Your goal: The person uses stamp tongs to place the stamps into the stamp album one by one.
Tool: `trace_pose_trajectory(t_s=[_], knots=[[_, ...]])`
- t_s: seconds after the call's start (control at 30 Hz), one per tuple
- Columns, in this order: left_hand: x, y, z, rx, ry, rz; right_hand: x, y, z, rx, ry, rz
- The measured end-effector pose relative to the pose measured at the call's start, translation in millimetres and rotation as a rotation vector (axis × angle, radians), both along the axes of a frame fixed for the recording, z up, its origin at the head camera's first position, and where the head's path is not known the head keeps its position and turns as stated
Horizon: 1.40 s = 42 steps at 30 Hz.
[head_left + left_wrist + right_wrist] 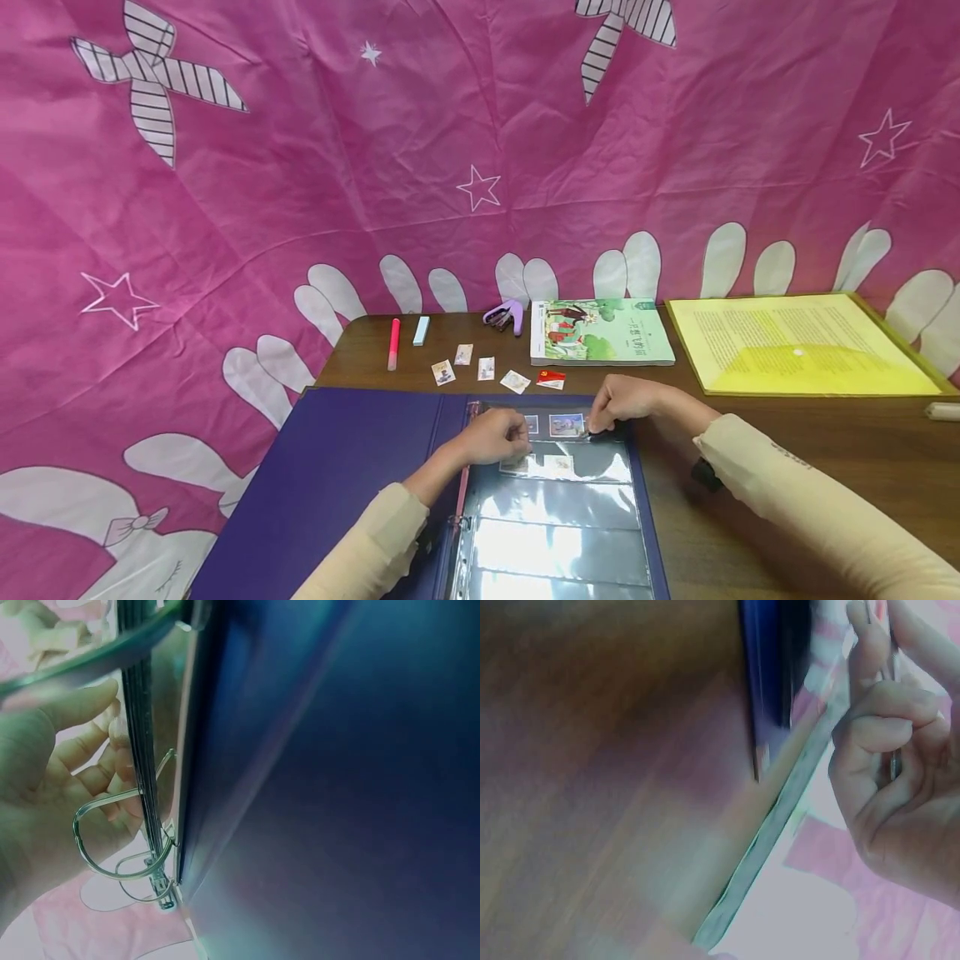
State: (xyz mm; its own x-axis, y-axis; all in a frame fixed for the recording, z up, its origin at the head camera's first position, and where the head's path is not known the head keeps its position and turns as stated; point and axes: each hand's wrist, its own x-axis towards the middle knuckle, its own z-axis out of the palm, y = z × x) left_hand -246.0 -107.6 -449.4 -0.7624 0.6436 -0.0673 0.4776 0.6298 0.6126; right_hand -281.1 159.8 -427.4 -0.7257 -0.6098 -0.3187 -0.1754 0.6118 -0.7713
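Head view, tweezers (pixel 895 666) gripped in right hand (pixel 622 402) beside a stamp (pixel 566 425), left hand (pixel 493 435) over album (pixel 558 504), hold can't be told tbh

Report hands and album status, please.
Right hand grips slim metal tool beside top-row stamp. Left hand over album page, partly hiding stamps. Glare on lower pockets.

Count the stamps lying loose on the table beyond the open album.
5. From left to right: the leftmost stamp, the farthest-back stamp, the middle stamp, a slanted stamp, and the red-topped stamp. None there appears hidden.
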Motion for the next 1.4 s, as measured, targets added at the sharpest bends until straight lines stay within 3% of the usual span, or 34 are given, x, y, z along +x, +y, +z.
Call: trace_pose_trajectory(t_s=[0.2,0.33,0.47,0.8,1.4], knots=[[1.2,0,0.7,-0.033,0.044,-0.025,-11.4,9,-3.1,-0.018,0.174,-0.226],[1.5,1,0.0,-0.068,0.091,-0.035,-15.4,5,-11.8,0.033,0.289,-0.396],[1.3,3,-0.6,-0.106,0.126,-0.025,-17.9,-1,-17.5,0.085,0.361,-0.481],[1.4,7,-2.7,-0.143,0.151,-0.008,-21.3,-9,-27.0,0.116,0.444,-0.500],[0.7,6,-3.2,-0.123,0.113,0.007,-26.0,-17,-33.1,0.163,0.406,-0.514]])
